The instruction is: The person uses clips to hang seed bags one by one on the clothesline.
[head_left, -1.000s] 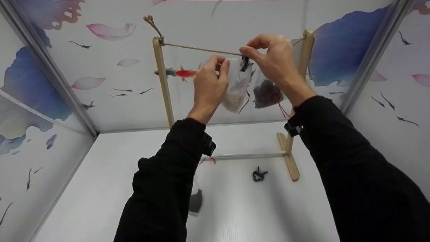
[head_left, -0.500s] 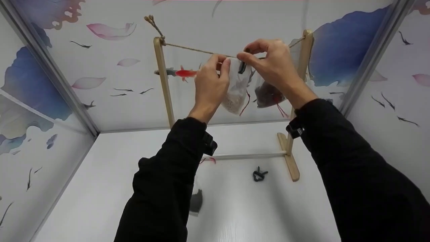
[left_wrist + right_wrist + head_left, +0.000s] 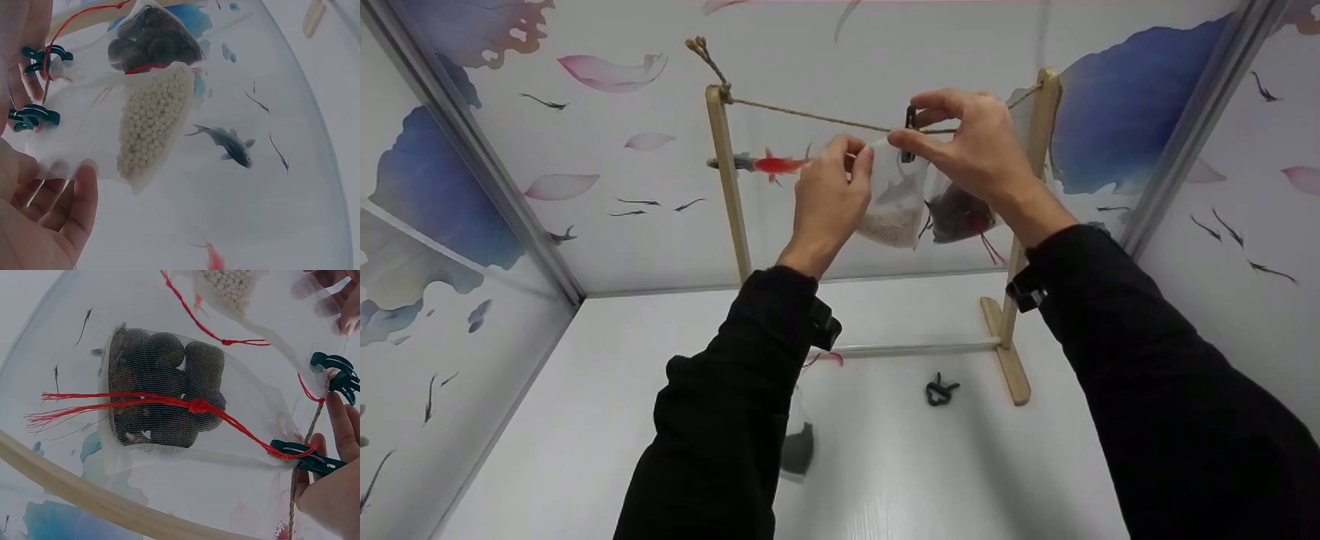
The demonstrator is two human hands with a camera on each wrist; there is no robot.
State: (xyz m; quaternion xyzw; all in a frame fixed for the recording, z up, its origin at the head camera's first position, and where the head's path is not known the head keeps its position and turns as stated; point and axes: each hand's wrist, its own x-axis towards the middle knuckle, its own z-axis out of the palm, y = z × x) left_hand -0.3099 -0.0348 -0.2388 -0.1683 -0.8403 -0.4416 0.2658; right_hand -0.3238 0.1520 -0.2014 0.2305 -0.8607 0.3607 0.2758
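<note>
In the head view a white mesh pouch (image 3: 896,199) of small white beads hangs at a thin rope (image 3: 810,116). My left hand (image 3: 832,199) pinches its side edge; the left wrist view shows the curled fingertips against the mesh. Dark green clip (image 3: 336,377) sits at the pouch's top on the rope. My right hand (image 3: 979,142) holds that clip between thumb and fingers. Beside it hangs a second mesh pouch (image 3: 169,382) with dark stones and a red drawstring, fixed to the rope by another green clip (image 3: 306,458).
A wooden frame with left post (image 3: 727,180) and right post (image 3: 1039,124) carries the rope. On the white table (image 3: 870,465) lie a dark clip (image 3: 939,390) and a pouch with dark contents (image 3: 797,450), partly hidden by my left sleeve. Printed wall panels stand around.
The clip at the bead pouch has turned more upright in my right hand, which has shifted slightly downward. The bead pouch has swung and spread wider. My left hand has stayed nearly in place.
</note>
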